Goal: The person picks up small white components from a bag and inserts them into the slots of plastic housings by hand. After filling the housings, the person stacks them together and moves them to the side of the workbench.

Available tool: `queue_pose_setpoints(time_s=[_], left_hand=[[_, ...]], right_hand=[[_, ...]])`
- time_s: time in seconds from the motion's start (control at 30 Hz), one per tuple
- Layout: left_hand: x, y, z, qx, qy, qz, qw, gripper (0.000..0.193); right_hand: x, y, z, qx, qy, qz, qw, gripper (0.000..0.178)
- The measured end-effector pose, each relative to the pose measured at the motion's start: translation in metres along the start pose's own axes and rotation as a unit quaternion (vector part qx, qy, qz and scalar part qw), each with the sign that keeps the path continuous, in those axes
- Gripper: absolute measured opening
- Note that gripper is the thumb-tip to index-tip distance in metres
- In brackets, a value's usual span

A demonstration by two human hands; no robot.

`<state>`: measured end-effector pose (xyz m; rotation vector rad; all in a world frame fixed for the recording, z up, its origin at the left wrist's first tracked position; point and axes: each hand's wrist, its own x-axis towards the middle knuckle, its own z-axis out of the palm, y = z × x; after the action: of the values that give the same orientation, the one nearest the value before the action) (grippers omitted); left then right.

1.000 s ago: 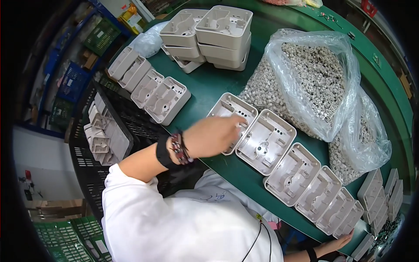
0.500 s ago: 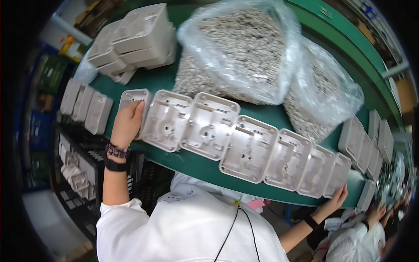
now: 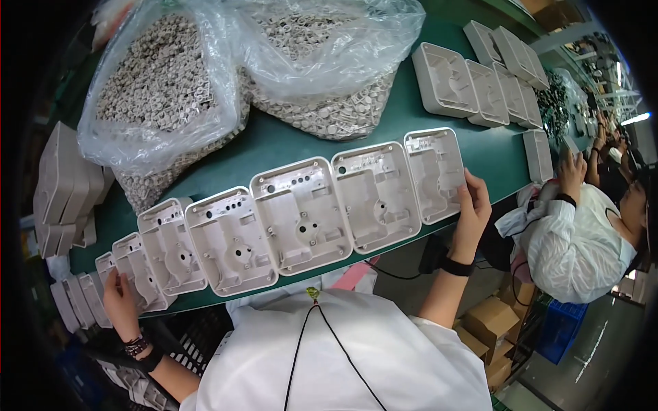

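Observation:
Several light grey plastic housings (image 3: pixel 301 257), rectangular and hollow with molded ribs and holes, stand side by side in a slightly curved row along the near edge of the green table. At the row's right end, my right hand (image 3: pixel 473 212) grips the outer wall of the end housing (image 3: pixel 428 147), thumb on its rim. My left hand (image 3: pixel 120 303) is closed at the other end, fingers against the leftmost housing (image 3: pixel 104 264); that housing is partly hidden behind the hand. Neighbouring housings touch or nearly touch one another.
Two clear plastic bags (image 3: pixel 164 154) (image 3: pixel 322 75) of small grey parts stand behind the row. Housings are stacked at the left (image 3: pixel 58 175) and grouped at the back right (image 3: pixel 445 82). A co-worker (image 3: pixel 582 246) sits at the right. Cardboard boxes (image 3: pixel 490 322) and a blue crate (image 3: pixel 558 332) lie below.
My view has swung to the right, so bags and stacks appear further left and the co-worker shows more fully. Both hands stay at the two ends of the row.

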<state>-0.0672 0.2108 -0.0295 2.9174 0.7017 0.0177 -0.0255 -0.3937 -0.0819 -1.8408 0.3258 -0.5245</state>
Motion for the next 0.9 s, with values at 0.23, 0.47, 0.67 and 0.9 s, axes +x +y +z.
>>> queue_pose_setpoints(time_s=[0.23, 0.47, 0.67, 0.9], left_hand=[[-0.004, 0.004, 0.000, -0.028, -0.031, -0.038, 0.998, 0.033], [-0.018, 0.058, -0.024, 0.047, 0.155, 0.076, 0.984, 0.032], [-0.028, 0.148, -0.045, -0.287, 0.249, 0.189, 0.906, 0.019], [-0.039, 0.121, -0.026, -0.423, 0.217, 0.184, 0.860, 0.010]], right_hand=[[0.035, -0.088, -0.015, -0.318, -0.180, -0.148, 0.919, 0.023], [0.053, -0.243, 0.155, -0.203, -0.359, -0.473, 0.779, 0.017], [0.099, -0.181, 0.334, -0.304, -0.432, -0.515, 0.675, 0.029], [0.106, -0.151, 0.372, -0.287, -0.402, -0.570, 0.657, 0.029]])
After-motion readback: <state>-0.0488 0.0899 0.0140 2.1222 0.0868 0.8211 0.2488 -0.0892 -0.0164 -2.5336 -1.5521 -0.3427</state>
